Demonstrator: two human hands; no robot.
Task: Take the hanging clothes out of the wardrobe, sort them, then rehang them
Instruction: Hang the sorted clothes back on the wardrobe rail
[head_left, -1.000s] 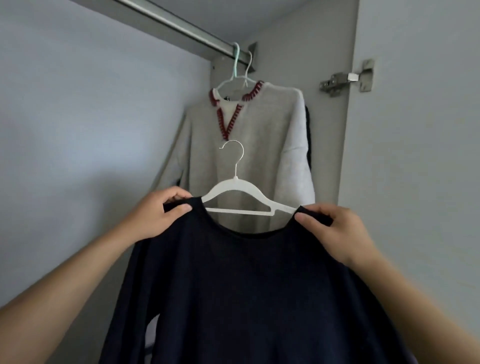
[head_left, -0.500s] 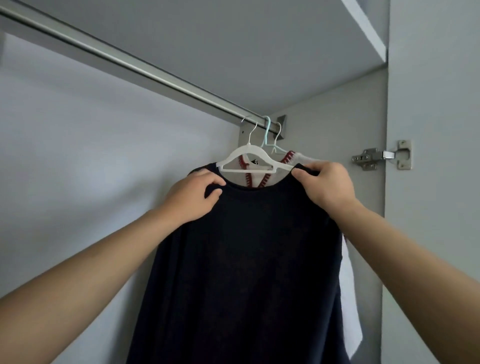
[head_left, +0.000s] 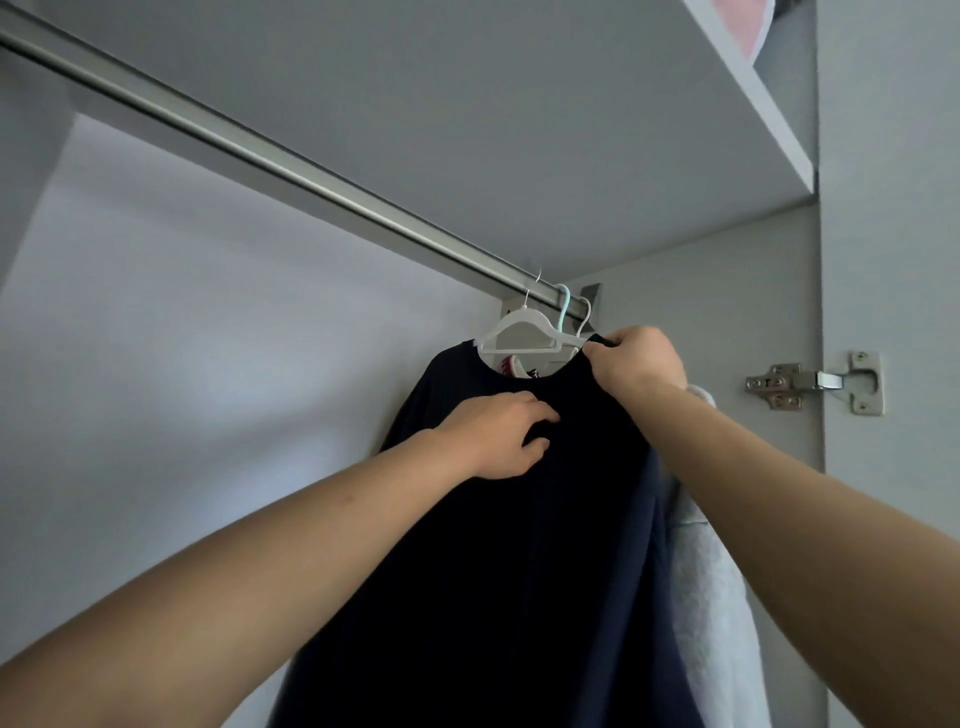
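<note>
Navy top (head_left: 519, 545) under both hands, right hand (head_left: 636, 364) at collar.

Two bare forearms enter from the lower corners, and no sleeve shows on either one up to the frame's edge. The left hand (head_left: 501, 435) and the right hand (head_left: 638, 364) wear no gloves, and no watch, band or bracelet sits at either wrist. No rings are apparent on the visible fingers, though they are small and somewhat blurred. Fingernails look short and unpainted.
</note>
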